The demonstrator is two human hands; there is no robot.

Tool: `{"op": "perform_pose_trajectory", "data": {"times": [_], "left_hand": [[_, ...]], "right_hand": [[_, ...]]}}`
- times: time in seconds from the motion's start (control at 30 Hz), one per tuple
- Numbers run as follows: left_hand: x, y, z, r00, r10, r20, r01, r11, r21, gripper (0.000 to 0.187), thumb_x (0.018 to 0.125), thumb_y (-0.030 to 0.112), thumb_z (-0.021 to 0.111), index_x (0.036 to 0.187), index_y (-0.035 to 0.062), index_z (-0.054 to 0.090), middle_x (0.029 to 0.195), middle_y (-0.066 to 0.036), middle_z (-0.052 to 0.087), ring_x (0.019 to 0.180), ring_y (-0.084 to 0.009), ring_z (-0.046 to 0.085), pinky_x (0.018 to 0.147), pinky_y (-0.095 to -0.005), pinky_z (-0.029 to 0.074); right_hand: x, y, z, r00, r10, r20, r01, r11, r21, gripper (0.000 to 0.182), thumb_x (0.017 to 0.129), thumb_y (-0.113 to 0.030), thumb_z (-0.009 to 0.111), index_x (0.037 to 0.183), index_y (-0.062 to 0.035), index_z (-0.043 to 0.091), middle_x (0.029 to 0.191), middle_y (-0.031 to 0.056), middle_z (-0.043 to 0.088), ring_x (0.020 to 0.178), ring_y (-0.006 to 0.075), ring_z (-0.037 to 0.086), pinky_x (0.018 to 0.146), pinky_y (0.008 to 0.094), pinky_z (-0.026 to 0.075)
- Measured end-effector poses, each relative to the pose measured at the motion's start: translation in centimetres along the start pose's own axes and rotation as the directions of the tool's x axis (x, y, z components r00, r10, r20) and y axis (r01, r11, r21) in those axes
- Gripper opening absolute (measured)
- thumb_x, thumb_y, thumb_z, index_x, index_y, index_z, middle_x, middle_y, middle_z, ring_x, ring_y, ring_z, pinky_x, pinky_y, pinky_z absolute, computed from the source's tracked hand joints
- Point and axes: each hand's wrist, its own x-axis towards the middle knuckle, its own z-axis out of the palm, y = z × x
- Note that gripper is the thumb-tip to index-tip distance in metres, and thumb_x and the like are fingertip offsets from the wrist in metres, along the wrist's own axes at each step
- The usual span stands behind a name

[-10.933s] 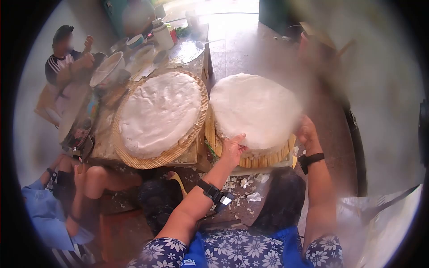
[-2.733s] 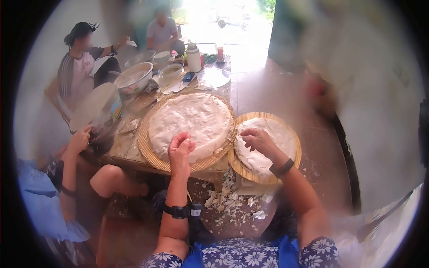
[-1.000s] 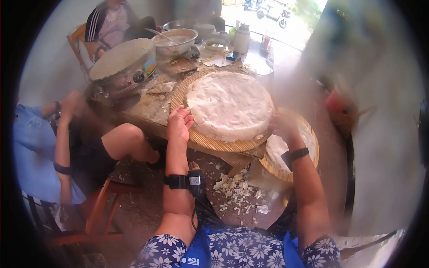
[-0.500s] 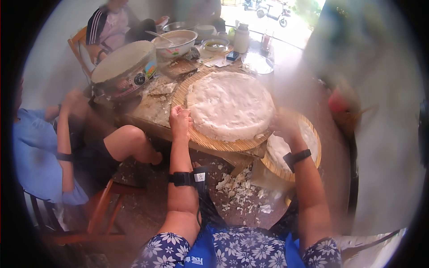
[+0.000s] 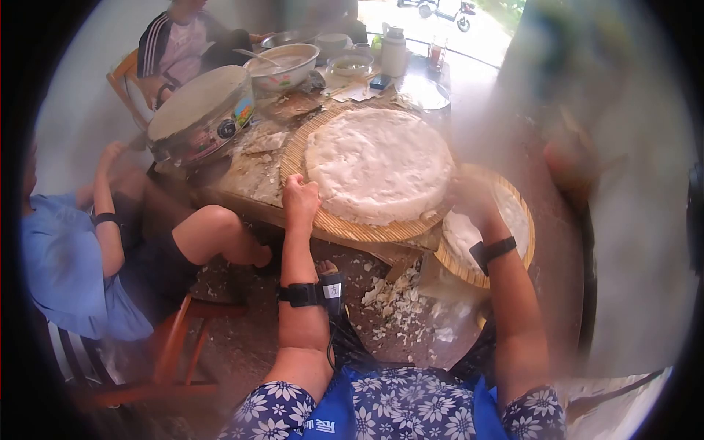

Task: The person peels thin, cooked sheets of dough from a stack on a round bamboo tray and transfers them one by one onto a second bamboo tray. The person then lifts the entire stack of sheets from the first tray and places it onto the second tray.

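Observation:
A thick round of pale dough-like sheets (image 5: 378, 165), its top lumpy, lies on a round woven straw mat (image 5: 297, 154) on the low table. My left hand (image 5: 301, 201) is at the mat's near-left rim, right beside the pale round. Its fingers are curled closed; what they pinch, if anything, is hidden. At the round's right edge is my right hand (image 5: 473, 196), its fingers smeared by blur and haze. Below that hand, a second smaller straw mat (image 5: 522, 216) bears another pale white round (image 5: 460, 238). Both my forearms wear black straps.
To the left, a large round drum-shaped container (image 5: 202, 110) stands by a bowl with a spoon (image 5: 282, 66). Behind are a flask (image 5: 393, 51) and a dish (image 5: 350, 66). White scraps (image 5: 400, 308) litter the floor. A person in blue (image 5: 70, 257) sits left; another person (image 5: 183, 48) sits behind.
My left hand's fingers have curled tighter at the rim. My right hand stays near the right edge, still blurred. The whole view has shifted slightly.

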Motion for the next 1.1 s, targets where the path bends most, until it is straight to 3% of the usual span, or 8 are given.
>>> {"op": "perform_pose_trajectory", "data": {"times": [0.2, 0.37, 0.57, 0.7, 0.83, 0.97, 1.07, 1.1], "left_hand": [[2.4, -3.2, 0.2, 0.989, 0.135, -0.066, -0.126, 0.985, 0.119, 0.048, 0.075, 0.009, 0.056, 0.119, -0.0052, 0.044, 0.079, -0.011, 0.058, 0.051, -0.0131, 0.052, 0.045, -0.0255, 0.044], [-0.7, 0.5, -0.5, 0.999, -0.035, 0.019, 0.035, 0.999, -0.005, 0.048, 0.074, 0.008, 0.055, 0.119, -0.0051, 0.044, 0.078, -0.011, 0.058, 0.051, -0.0133, 0.051, 0.044, -0.0258, 0.044], [-0.8, 0.6, -0.6, 0.998, -0.032, 0.049, 0.025, 0.992, 0.124, 0.051, 0.075, 0.008, 0.056, 0.123, -0.0043, 0.041, 0.079, -0.011, 0.059, 0.050, -0.0119, 0.051, 0.040, -0.0248, 0.042], [-0.9, 0.4, -0.8, 0.987, -0.035, 0.156, 0.045, 0.997, -0.059, 0.054, 0.078, 0.008, 0.055, 0.127, -0.0026, 0.036, 0.083, -0.011, 0.059, 0.055, -0.0124, 0.053, 0.044, -0.0238, 0.045], [-1.2, 0.2, -0.4, 0.972, -0.031, 0.234, 0.114, 0.929, -0.352, 0.051, 0.081, 0.008, 0.055, 0.127, -0.0003, 0.034, 0.091, -0.012, 0.059, 0.068, -0.0161, 0.056, 0.060, -0.0269, 0.050], [-2.5, 0.7, 1.1, 0.960, -0.050, 0.276, 0.235, 0.683, -0.691, 0.038, 0.084, 0.010, 0.056, 0.118, 0.0014, 0.041, 0.092, -0.011, 0.057, 0.075, -0.0197, 0.057, 0.071, -0.0325, 0.051], [-1.2, -1.8, 2.8, 0.944, -0.106, 0.313, 0.326, 0.448, -0.832, 0.028, 0.084, 0.008, 0.059, 0.108, 0.0030, 0.046, 0.089, -0.007, 0.057, 0.075, -0.0193, 0.058, 0.068, -0.0342, 0.051], [-1.1, -1.9, 3.1, 0.943, -0.112, 0.312, 0.326, 0.478, -0.815, 0.025, 0.083, 0.008, 0.060, 0.105, 0.0032, 0.048, 0.088, -0.007, 0.057, 0.075, -0.0189, 0.058, 0.067, -0.0343, 0.051]], "right_hand": [[0.4, 0.4, -0.4, 1.000, 0.017, 0.020, -0.018, 0.998, 0.065, 0.024, 0.082, -0.011, 0.054, 0.105, -0.0038, 0.055, 0.080, 0.0006, 0.058, 0.058, 0.0085, 0.058, 0.048, 0.0224, 0.048], [1.0, 0.9, -0.9, 0.999, 0.018, 0.041, -0.022, 0.996, 0.082, 0.023, 0.082, -0.011, 0.054, 0.104, -0.0045, 0.056, 0.078, 0.0007, 0.058, 0.057, 0.0083, 0.058, 0.048, 0.0223, 0.048], [2.5, 2.1, -2.1, 0.986, -0.011, 0.168, -0.007, 0.994, 0.105, 0.021, 0.084, -0.015, 0.055, 0.103, -0.0057, 0.057, 0.078, 0.0006, 0.059, 0.057, 0.0082, 0.057, 0.048, 0.0227, 0.048], [1.8, 1.7, -1.6, 0.988, -0.038, 0.150, 0.027, 0.997, 0.078, 0.021, 0.085, -0.016, 0.055, 0.103, -0.0057, 0.057, 0.078, 0.0006, 0.059, 0.059, 0.0083, 0.058, 0.049, 0.0230, 0.048], [-0.7, -0.1, 0.0, 0.999, -0.036, -0.033, 0.037, 0.999, 0.034, 0.020, 0.085, -0.015, 0.054, 0.102, -0.0046, 0.057, 0.078, 0.0018, 0.059, 0.058, 0.0090, 0.058, 0.048, 0.0230, 0.048], [-0.3, 0.2, -0.4, 0.994, -0.061, -0.095, 0.056, 0.997, -0.051, 0.022, 0.085, -0.013, 0.053, 0.103, -0.0029, 0.055, 0.080, 0.0038, 0.059, 0.055, 0.0103, 0.057, 0.045, 0.0230, 0.047], [-0.4, -0.2, -0.1, 0.993, -0.019, -0.119, 0.015, 1.000, -0.027, 0.024, 0.085, -0.015, 0.054, 0.105, -0.0022, 0.054, 0.080, 0.0041, 0.058, 0.057, 0.0107, 0.058, 0.046, 0.0234, 0.047], [-0.5, -0.4, 0.0, 0.992, 0.005, -0.129, -0.008, 1.000, -0.024, 0.023, 0.085, -0.016, 0.054, 0.104, -0.0024, 0.054, 0.080, 0.0040, 0.058, 0.057, 0.0108, 0.058, 0.046, 0.0236, 0.047]]}}
